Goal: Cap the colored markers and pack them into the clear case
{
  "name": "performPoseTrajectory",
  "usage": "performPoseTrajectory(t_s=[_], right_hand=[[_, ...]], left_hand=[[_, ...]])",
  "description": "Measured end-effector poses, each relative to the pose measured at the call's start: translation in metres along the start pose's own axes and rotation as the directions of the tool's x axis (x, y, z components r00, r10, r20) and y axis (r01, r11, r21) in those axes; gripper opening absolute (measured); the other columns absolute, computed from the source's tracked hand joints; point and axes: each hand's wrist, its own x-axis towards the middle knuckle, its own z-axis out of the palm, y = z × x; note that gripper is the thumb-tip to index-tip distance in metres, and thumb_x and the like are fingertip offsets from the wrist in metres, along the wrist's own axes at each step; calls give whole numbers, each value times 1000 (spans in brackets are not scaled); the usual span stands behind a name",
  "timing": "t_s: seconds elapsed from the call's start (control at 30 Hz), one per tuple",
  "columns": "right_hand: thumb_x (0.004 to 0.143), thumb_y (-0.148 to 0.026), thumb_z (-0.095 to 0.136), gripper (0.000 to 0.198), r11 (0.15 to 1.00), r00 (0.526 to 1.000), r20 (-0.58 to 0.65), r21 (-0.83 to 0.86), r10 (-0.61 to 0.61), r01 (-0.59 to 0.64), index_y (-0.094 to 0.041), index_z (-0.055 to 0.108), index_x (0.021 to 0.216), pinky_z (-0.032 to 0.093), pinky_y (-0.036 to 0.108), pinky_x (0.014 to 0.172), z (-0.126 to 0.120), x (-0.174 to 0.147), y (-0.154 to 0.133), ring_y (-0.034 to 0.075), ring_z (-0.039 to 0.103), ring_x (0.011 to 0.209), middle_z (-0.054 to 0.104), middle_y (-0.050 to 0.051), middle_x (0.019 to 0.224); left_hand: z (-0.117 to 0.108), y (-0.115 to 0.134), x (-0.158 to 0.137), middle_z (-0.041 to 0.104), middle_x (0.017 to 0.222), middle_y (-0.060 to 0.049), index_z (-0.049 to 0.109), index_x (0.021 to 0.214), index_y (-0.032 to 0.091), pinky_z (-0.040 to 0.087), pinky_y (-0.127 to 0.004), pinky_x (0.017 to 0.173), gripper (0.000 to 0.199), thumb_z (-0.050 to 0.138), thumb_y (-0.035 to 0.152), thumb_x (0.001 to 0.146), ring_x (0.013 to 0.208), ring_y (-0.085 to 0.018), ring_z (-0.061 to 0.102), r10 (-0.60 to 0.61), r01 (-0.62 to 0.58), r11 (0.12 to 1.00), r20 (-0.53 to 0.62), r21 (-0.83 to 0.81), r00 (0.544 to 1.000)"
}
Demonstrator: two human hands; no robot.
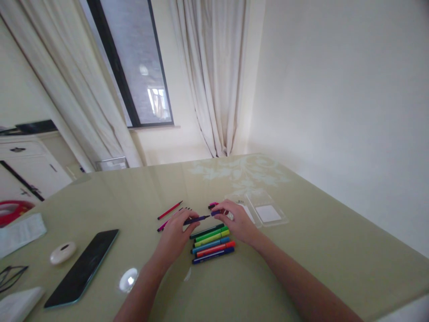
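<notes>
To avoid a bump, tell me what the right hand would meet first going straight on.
Probably the dark purple marker in the left hand, tip first, though depth is unclear.

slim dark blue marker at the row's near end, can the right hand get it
Probably not while occupied: the right hand pinches a small dark purple cap, though nothing covers the slim dark blue marker.
</notes>
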Motion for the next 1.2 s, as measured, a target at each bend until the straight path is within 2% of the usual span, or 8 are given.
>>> performPoseTrajectory(t_s=[0.17,0.3,0.43,0.6,0.73,0.9,1.03,1.2], right_hand=[[91,-28,69,12,992,996,-23,99,83,-81,-23,74,101,53,31,78,0,1,3,19,68,88,76,6,106],[82,-25,71,10,976,990,-62,187,124,-110,-19,69,90,51,30,75,3,1,9,18,67,82,76,5,95],[77,-25,76,10,980,983,-87,130,163,-151,-19,69,80,49,30,71,2,1,11,16,61,72,72,2,80],[78,-33,80,18,978,978,-91,116,186,-175,-19,68,75,44,28,64,-1,2,11,14,55,64,66,-1,70],[79,-39,82,26,943,974,-68,275,215,-189,-20,65,84,49,28,67,0,4,13,15,62,70,70,0,78],[76,-37,85,35,826,963,23,509,267,-241,-21,65,100,57,33,79,3,3,14,19,73,84,76,4,97],[77,-35,86,31,809,959,57,525,277,-265,-20,69,98,59,34,81,3,3,14,21,75,88,78,7,99],[75,-34,88,31,814,966,47,530,252,-238,-20,72,97,59,38,89,5,2,15,22,75,95,79,8,102]], left_hand=[[0,0,1,73,98,-3,70,98,25,53,-34,86,14,66,36,92,93,-22,69,7,-8,1000,-35,-30,999],[0,0,2,73,97,-3,71,98,24,52,-33,84,14,67,35,91,91,-22,69,9,-10,1000,-48,-26,999],[1,1,2,73,96,-4,71,98,23,53,-33,83,13,66,34,92,90,-22,69,11,-12,1000,-42,-17,999],[2,3,2,74,96,-3,71,98,24,53,-33,84,12,67,33,92,91,-22,69,13,-14,999,-45,-29,999],[2,4,2,74,96,-2,71,97,24,53,-33,84,11,67,32,92,91,-22,69,17,-19,999,-53,-46,998],[2,6,2,74,94,-2,71,96,24,53,-34,83,9,69,30,90,89,-22,70,16,-19,999,-68,-45,998],[2,8,2,74,94,-1,71,95,24,53,-34,83,7,69,29,90,90,-22,70,16,-20,998,-64,-53,998],[1,12,2,73,95,-1,70,96,24,53,-34,83,6,69,27,90,90,-21,69,9,-14,997,-60,-79,998]])
